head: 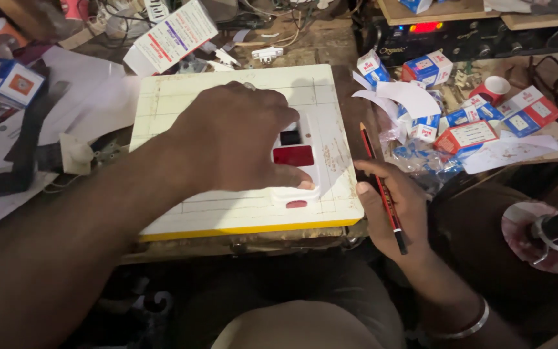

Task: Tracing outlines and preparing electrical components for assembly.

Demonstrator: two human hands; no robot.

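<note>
A white switch plate is pressed flat under the spread fingers of the left hand on a cream board. At 3 o'clock, a red-and-black pencil is pinched in the right hand.

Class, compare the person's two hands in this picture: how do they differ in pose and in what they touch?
The left hand lies palm down, fingers spread, pressing a white switch plate on the cream board; the right hand rests at the board's right edge. The left hand holds nothing in its grip; the right holds a red-and-black pencil. Both are bare.
</note>
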